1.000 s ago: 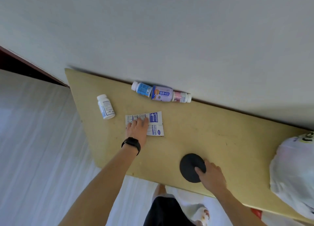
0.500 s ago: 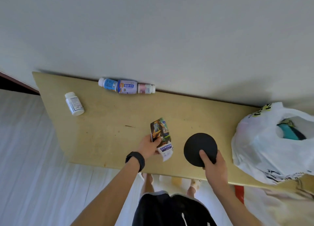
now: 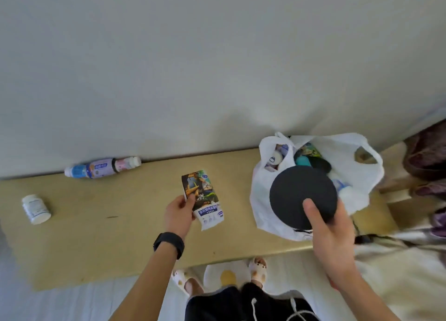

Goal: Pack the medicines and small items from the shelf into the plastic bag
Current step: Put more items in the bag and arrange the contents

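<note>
Right hand [image 3: 330,229] grips disc [image 3: 299,190], thumb on top, disc over bag [image 3: 261,200] mouth just beyond fingers. Left hand [image 3: 179,214] pinches packet [image 3: 205,197] left of bag, above shelf [image 3: 120,236]. Best: tilt disc edge-first, clear slack handles, release low. Drink bottle [image 3: 101,168] and pill bottle [image 3: 36,208] lie well left of left hand.

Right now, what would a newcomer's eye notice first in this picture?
The black disc, gripped by the right hand, hangs over the open plastic bag at the right end of the shelf. The left hand holds a colourful packet above the shelf's middle; a white pill bottle lies far left.
</note>
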Available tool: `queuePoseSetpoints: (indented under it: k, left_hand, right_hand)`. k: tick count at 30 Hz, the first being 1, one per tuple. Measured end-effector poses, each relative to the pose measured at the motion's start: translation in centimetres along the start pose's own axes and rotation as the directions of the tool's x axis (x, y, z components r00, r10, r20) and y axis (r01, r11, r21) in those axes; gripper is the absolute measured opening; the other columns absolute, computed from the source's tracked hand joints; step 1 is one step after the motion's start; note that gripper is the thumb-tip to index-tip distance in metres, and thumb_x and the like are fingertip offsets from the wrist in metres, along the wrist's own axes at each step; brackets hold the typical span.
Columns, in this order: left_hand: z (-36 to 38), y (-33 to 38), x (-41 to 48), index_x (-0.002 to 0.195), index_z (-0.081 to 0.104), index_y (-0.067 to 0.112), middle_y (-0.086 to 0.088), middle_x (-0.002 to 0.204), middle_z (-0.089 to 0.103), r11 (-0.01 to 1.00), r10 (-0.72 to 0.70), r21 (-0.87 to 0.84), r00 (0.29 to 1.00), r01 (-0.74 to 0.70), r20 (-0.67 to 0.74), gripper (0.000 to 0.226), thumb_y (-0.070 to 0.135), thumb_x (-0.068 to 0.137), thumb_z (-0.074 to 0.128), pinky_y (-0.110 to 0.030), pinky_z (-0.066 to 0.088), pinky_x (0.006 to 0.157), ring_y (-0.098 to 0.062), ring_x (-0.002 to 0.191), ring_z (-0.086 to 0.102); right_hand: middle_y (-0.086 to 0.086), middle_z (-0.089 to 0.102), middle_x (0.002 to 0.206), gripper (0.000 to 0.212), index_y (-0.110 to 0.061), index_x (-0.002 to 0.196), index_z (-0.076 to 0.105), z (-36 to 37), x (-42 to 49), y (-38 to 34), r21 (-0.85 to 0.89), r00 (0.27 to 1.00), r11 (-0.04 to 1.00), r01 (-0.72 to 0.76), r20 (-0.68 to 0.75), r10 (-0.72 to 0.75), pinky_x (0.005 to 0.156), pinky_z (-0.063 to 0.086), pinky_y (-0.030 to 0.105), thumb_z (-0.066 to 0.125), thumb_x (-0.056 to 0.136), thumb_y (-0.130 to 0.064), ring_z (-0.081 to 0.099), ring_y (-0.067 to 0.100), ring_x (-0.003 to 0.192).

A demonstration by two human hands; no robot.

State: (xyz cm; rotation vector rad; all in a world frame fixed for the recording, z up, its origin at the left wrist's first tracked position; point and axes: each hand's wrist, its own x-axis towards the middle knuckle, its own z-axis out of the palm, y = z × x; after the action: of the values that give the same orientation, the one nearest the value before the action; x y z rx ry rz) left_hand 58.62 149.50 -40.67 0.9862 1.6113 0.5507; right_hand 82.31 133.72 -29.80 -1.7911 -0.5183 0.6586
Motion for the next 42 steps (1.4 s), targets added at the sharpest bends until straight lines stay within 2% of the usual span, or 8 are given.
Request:
queuePoseSetpoints:
  k: [4, 9, 15, 19, 25, 29, 32, 42]
  left_hand:
    - [3.0, 5.0, -1.7, 0.095, 0.068, 0.015, -0.002, 0.085, 0.076, 0.994, 0.103, -0.046, 0.994, -0.102, 0.021, 0.016, 0.025, 0.099, 0.056, -0.046, 0.059, 0.08, -0.026, 0.083, 0.072]
    - [3.6, 9.5, -3.4, 0.103, 0.069, 0.014, -0.005, 0.096, 0.077, 0.973, 0.214, -0.116, 0.97, -0.201, 0.115, 0.017, 0.023, 0.099, 0.055, -0.035, 0.058, 0.074, -0.018, 0.082, 0.073]
    - [3.7, 12.6, -6.0, 0.103, 0.072, 0.014, -0.005, 0.097, 0.077, 0.956, 0.276, -0.165, 0.933, -0.242, 0.231, 0.016, 0.021, 0.097, 0.058, -0.033, 0.057, 0.075, -0.02, 0.087, 0.073]
    - [4.9, 16.2, -10.2, 0.099, 0.074, 0.014, -0.01, 0.099, 0.076, 0.928, 0.339, -0.255, 0.9, -0.271, 0.276, 0.015, 0.02, 0.095, 0.061, -0.035, 0.057, 0.074, -0.023, 0.086, 0.072]
    - [12.0, 16.8, -11.2, 0.099, 0.075, 0.013, -0.009, 0.096, 0.076, 0.935, 0.331, -0.049, 0.821, -0.35, 0.465, 0.02, 0.029, 0.093, 0.065, -0.045, 0.055, 0.078, -0.032, 0.088, 0.071]
    - [15.4, 15.3, -11.0, 0.109, 0.068, 0.022, 0.004, 0.1, 0.071, 0.784, 0.48, 0.203, 0.78, -0.587, 0.401, 0.026, 0.041, 0.095, 0.059, -0.03, 0.051, 0.074, -0.01, 0.083, 0.065]
    - [15.9, 14.4, -9.5, 0.131, 0.052, 0.029, 0.001, 0.13, 0.049, 0.591, 0.634, 0.498, 0.747, -0.634, 0.199, 0.049, 0.051, 0.087, 0.061, -0.031, 0.042, 0.094, -0.019, 0.114, 0.048]
    - [19.0, 16.5, -7.8, 0.148, 0.019, 0.039, -0.01, 0.121, 0.061, 0.479, 0.332, 0.701, 0.848, -0.529, 0.414, 0.088, 0.085, 0.076, 0.037, -0.045, 0.05, 0.091, -0.035, 0.117, 0.055]
  right_hand:
    - [-0.012, 0.065, 0.109, 0.026, -0.024, 0.123, 0.054, -6.2, 5.9, 0.5, -0.06, 0.971, 0.998, -0.03, -0.24, 0.015, 0.079, 0.056, 0.03, 0.057, 0.098, -0.028, 0.064, 0.011, 0.1]
    - [0.012, 0.064, 0.095, 0.032, -0.005, 0.12, 0.054, -6.9, 11.9, 3.2, -0.119, 0.921, 0.914, -0.387, -0.106, 0.376, 0.056, 0.046, 0.03, 0.056, 0.098, -0.027, 0.058, 0.017, 0.066]
    - [0.012, 0.072, 0.094, 0.039, -0.007, 0.116, 0.059, -4.4, 12.8, 4.4, 0.015, 0.794, 0.795, -0.607, 0.058, 0.605, 0.056, 0.047, 0.025, 0.064, 0.093, -0.038, 0.061, 0.017, 0.07]
    - [-0.001, 0.074, 0.102, 0.043, -0.014, 0.121, 0.061, -5.1, 11.1, 2.3, -0.047, 0.81, 0.829, -0.557, 0.191, 0.554, 0.066, 0.05, 0.029, 0.06, 0.092, -0.046, 0.067, 0.016, 0.083]
    - [0.006, 0.073, 0.112, 0.043, -0.021, 0.115, 0.067, -6.5, 6.3, -1.3, 0.27, 0.777, 0.85, -0.452, 0.587, 0.227, 0.077, 0.051, 0.038, 0.052, 0.09, -0.052, 0.067, 0.022, 0.093]
    - [0.007, 0.073, 0.11, 0.032, -0.021, 0.116, 0.066, -6.5, 6.7, 0.4, 0.276, 0.889, 0.89, -0.363, 0.387, 0.243, 0.07, 0.054, 0.039, 0.067, 0.089, -0.037, 0.069, 0.027, 0.098]
    - [0.004, 0.07, 0.08, 0.019, -0.016, 0.104, 0.068, -8.5, 7.8, 2.1, 0.12, 0.91, 0.914, -0.387, 0.208, 0.358, 0.054, 0.045, 0.031, 0.062, 0.095, -0.032, 0.06, 0.017, 0.065]
    - [0.006, 0.052, 0.059, 0.022, -0.003, 0.1, 0.062, -9.8, 12.5, 2.6, -0.086, 0.865, 0.872, -0.481, 0.114, 0.489, 0.042, 0.038, 0.023, 0.055, 0.098, -0.024, 0.044, 0.014, 0.047]
